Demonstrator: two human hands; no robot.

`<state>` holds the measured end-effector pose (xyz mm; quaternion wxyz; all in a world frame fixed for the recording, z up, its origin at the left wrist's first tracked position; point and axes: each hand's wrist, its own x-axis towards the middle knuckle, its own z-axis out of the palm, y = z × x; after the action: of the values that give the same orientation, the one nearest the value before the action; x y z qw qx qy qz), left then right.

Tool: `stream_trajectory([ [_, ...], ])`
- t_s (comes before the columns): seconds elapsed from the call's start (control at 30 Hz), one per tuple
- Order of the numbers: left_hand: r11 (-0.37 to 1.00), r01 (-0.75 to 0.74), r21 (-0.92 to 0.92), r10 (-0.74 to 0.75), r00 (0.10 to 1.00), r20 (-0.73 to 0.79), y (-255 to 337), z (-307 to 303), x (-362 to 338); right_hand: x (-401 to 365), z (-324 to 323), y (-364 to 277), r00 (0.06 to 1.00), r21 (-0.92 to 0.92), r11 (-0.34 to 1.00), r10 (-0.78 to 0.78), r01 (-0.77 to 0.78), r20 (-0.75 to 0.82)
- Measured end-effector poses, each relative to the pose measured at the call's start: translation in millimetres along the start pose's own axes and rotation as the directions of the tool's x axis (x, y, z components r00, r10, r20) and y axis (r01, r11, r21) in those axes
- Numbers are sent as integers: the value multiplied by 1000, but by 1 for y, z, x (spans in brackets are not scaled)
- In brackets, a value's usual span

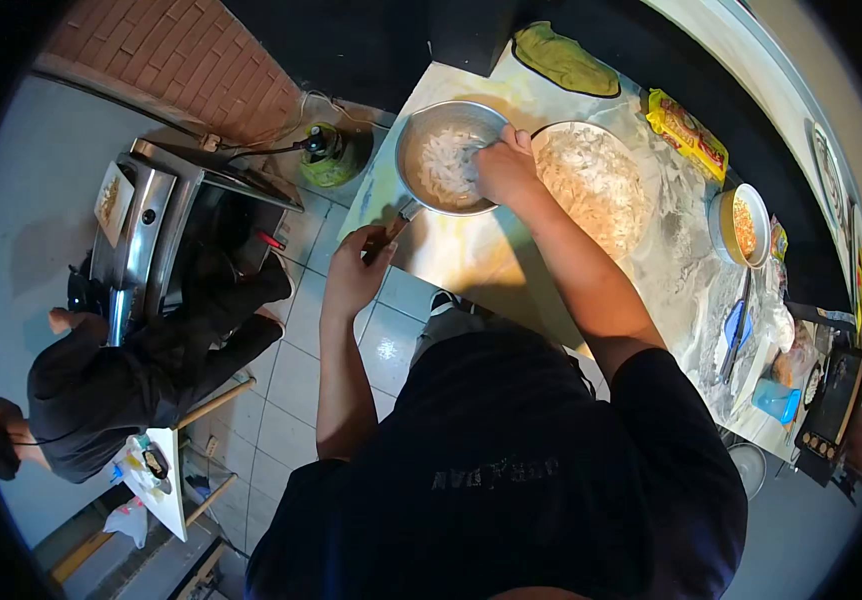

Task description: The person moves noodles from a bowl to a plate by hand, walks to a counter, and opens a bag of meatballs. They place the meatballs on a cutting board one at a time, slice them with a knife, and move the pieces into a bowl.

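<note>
My left hand [356,268] is wrapped round the brown handle of a metal saucepan [410,150], which is over the near left corner of the table. Pale, thin strips of food [446,160] lie inside the pan. Over the pan's right side is my right hand [506,170], its fingers curled and partly hidden; I cannot make out what they hold. Just right of it, a wide round heap of similar pale strips [591,180] covers most of a round tray.
Along the table's back lie a green cloth [566,60] and a yellow packet [688,135]. A pan of orange bits [744,228] stands on the right, with a blue container [776,400] nearer. On the left are another person [101,390], a stove [146,215] and a green gas cylinder [336,160].
</note>
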<state>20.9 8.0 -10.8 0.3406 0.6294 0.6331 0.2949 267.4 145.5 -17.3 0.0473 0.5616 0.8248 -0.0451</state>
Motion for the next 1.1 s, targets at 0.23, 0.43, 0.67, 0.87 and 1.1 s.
stream_trajectory([
  [0.23,999,27,-33,-29,998,-63,0,-3,-4,-1,0,-2,1000,2,1000,16,-16,-10],
  [0.43,998,-36,-49,30,993,-114,-7,0,-4,-9,-20,10,998,133,990,58,-53,-33],
  [0.67,997,-13,-78,5,995,-104,-7,0,-5,-12,-22,28,993,487,869,115,-88,-25],
  [0.87,998,-52,-36,48,993,-111,-5,-1,-5,-13,-25,33,983,644,748,181,-162,36],
  [1.1,999,-49,-19,47,993,-110,-3,-3,-6,-19,-27,17,991,327,939,126,-103,-49],
])
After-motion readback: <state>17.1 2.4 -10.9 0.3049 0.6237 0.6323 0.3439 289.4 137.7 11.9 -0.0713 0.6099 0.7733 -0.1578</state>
